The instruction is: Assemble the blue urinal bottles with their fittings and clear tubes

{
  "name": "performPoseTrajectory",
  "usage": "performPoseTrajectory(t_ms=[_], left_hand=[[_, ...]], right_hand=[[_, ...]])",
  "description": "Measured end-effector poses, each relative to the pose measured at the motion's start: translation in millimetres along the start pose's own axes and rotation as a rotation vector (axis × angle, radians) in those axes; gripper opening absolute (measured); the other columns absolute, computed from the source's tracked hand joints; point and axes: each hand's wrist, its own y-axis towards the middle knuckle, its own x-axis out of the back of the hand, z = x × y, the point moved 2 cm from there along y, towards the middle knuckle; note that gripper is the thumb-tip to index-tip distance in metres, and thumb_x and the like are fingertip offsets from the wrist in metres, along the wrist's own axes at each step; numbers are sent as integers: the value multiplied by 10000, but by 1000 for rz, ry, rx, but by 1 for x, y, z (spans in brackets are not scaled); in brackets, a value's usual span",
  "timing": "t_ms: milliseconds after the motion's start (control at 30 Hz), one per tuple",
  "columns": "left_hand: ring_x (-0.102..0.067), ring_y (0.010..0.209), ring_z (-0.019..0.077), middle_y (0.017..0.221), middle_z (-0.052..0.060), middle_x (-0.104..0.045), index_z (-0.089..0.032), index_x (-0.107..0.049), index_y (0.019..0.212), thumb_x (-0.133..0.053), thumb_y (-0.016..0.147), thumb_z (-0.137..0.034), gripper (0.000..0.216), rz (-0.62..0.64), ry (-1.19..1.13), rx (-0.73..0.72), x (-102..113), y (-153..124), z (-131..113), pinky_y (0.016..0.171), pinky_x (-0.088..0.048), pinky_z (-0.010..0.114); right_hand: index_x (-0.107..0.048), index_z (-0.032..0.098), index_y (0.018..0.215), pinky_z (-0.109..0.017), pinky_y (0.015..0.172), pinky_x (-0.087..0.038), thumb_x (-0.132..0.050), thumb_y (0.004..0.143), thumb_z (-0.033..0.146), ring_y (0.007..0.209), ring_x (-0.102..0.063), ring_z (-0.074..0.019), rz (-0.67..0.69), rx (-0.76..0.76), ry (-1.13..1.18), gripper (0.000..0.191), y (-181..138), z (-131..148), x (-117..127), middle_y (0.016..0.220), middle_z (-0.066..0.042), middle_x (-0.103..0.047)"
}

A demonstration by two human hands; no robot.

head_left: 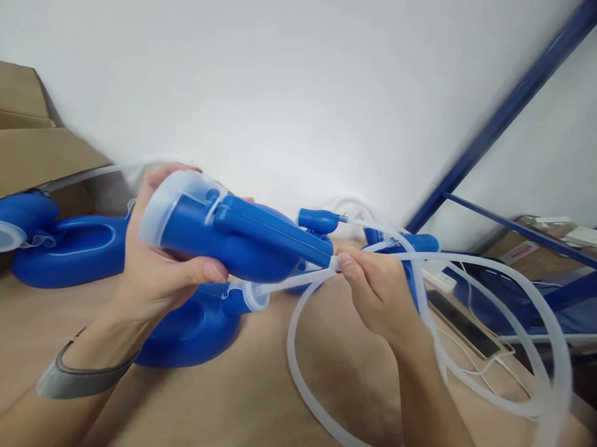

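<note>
My left hand (160,269) is wrapped round a blue plastic urinal bottle (258,238), held tilted above the table. Its translucent cap (172,207) faces left, close to my left palm. At the bottle's narrow right end, my right hand (375,284) pinches a translucent tube (535,282), with the thumb and fingers covering the joint. The tube runs off in wide loops to the right. Below the held bottle lies another blue urinal bottle (193,331) with a translucent collar at its mouth, partly hidden by my left wrist.
More blue bottles (71,248) lie at the left beside an open cardboard box (36,160). Smaller blue fittings with tubes (319,220) are at the back. A phone (466,322) with white cables rests on the right, near a blue metal rack (509,114). Behind stands a white wall.
</note>
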Motion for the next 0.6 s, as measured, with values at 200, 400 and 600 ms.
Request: performPoseTrajectory(t_ms=[200,400,600], left_hand=[[-661,1309,393,1441,106,-661,-355,-603,1295,-969,686,-547,735,417,442,-248,-12,-15,18,1017,-621,566],[-734,1118,312,1235,78,-718,-337,-519,1306,-866,844,-412,582,413,476,-202,-13,-17,21,899,-637,480],[-717,1134,322,1259,42,-630,-334,-546,1152,-953,618,-259,676,221,255,-231,29,3,-1,771,-668,398]], right_hand=[[-404,229,605,-331,562,-243,-318,1106,400,493,-420,-131,18,-74,62,536,-4,7,0,522,21,-450],[-496,226,580,-322,585,-339,-352,1104,434,543,-550,-161,-30,-188,120,581,1,-3,5,518,1,-530],[-545,227,557,-327,577,-333,-386,1063,437,510,-516,-167,-78,-251,5,570,1,-26,14,515,-9,-565]])
